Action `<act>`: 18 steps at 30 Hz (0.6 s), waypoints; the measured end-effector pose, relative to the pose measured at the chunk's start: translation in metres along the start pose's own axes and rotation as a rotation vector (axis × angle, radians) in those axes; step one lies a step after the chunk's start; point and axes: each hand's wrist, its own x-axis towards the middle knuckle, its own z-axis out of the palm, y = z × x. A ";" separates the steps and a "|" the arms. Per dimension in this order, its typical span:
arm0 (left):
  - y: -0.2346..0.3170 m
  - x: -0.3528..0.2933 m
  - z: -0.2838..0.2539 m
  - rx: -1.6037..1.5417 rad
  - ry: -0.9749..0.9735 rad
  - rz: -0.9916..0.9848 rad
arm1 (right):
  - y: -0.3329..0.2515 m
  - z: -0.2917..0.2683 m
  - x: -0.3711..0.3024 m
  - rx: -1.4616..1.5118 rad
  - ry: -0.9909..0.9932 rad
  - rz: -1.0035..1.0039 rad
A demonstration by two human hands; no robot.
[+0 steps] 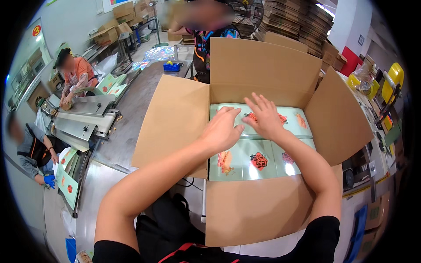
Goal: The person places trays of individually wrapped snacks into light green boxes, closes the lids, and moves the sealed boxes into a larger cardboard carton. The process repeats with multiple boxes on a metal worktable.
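A large cardboard carton (263,63) stands before me with its flaps spread outward. Inside lie several flat pale green packages (239,149), each with a red and orange print, arranged in a near row and a far row. My left hand (222,129) is over the far-left packages, fingers stretched forward and thumb apart, with nothing in it. Beside it, my right hand (265,118) spreads its fingers above the far row, also holding nothing. Whether either palm touches the packages cannot be told. Both hands and my right forearm hide parts of the packages.
Left of the carton runs a grey metal table (127,101) with a blue tape dispenser (172,66). Two people (79,72) work with green packages beside a conveyor (83,120). Another person stands behind the carton. At right are a cluttered bench and yellow tape rolls (394,79).
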 end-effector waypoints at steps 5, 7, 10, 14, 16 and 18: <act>0.022 -0.090 -0.055 0.037 0.305 0.410 | -0.029 0.014 -0.028 0.085 -0.717 -0.017; 0.016 -0.145 -0.076 0.232 0.410 0.438 | -0.031 0.013 -0.017 0.122 -0.766 -0.003; -0.027 -0.249 -0.076 0.428 0.571 0.275 | -0.033 0.014 -0.010 0.136 -0.795 -0.022; -0.102 -0.384 -0.045 0.702 0.587 -0.309 | -0.013 0.005 -0.008 0.186 -0.793 -0.071; -0.146 -0.462 -0.041 0.823 0.398 -0.762 | -0.023 0.000 0.003 0.346 -0.800 -0.014; -0.205 -0.541 -0.045 0.855 0.437 -1.114 | 0.002 0.014 0.011 0.508 -0.411 -0.104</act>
